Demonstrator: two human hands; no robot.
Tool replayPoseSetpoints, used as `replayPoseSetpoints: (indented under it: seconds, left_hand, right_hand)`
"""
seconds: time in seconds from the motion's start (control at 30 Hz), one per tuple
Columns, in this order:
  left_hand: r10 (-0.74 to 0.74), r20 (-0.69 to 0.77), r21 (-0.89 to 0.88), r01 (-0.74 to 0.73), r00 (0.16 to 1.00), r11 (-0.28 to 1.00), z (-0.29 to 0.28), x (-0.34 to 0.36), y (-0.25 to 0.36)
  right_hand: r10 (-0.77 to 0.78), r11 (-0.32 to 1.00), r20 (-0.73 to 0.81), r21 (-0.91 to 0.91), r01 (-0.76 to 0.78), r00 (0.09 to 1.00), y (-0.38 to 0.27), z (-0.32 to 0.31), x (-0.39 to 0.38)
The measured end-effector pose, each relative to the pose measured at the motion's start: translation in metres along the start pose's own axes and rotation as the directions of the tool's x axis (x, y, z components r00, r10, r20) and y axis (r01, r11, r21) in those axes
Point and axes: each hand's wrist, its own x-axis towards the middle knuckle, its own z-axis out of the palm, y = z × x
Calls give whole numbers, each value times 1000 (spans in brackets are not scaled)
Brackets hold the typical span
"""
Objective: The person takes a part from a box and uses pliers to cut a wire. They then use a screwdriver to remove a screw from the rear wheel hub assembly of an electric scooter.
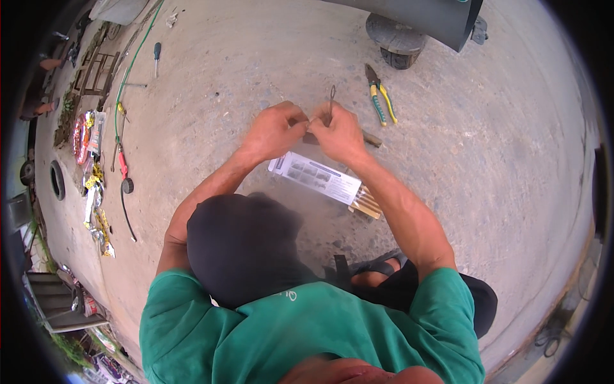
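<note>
My left hand (276,130) and my right hand (340,133) meet fingertip to fingertip over the concrete ground. A thin dark metal rod with a looped end (332,93) sticks up out of my right hand, which is closed around it. My left fingers are pinched together against the right ones, and what lies between them is too small to tell. Below the hands lies a white printed package (316,177), with brown strips (366,203) showing at its right end. A short brown stick-like piece (371,138) shows just beyond my right hand, on the ground.
Pliers with green and yellow handles (381,99) lie right of my hands. A screwdriver (157,59), a green hose (134,61) and a red-handled tyre inflator (123,168) lie to the left, near a small tyre (57,180). A round dark stool (395,35) stands at the back.
</note>
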Motion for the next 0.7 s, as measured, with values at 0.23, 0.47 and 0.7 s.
replayPoseSetpoints:
  seconds: [0.23, 0.47, 0.7]
  left_hand:
    - [-119, -70, -106, 111, 990, 988, -20, 8, -5]
    - [-17, -80, -129, 7, 997, 992, -31, 9, 27]
    - [-26, -69, -119, 18, 997, 993, -25, 9, 27]
  right_hand:
    - [31, 991, 133, 126, -48, 991, 1, -2, 4]
    - [20, 996, 237, 77, -39, 971, -1, -8, 8]
    - [34, 999, 315, -19, -30, 948, -17, -12, 5]
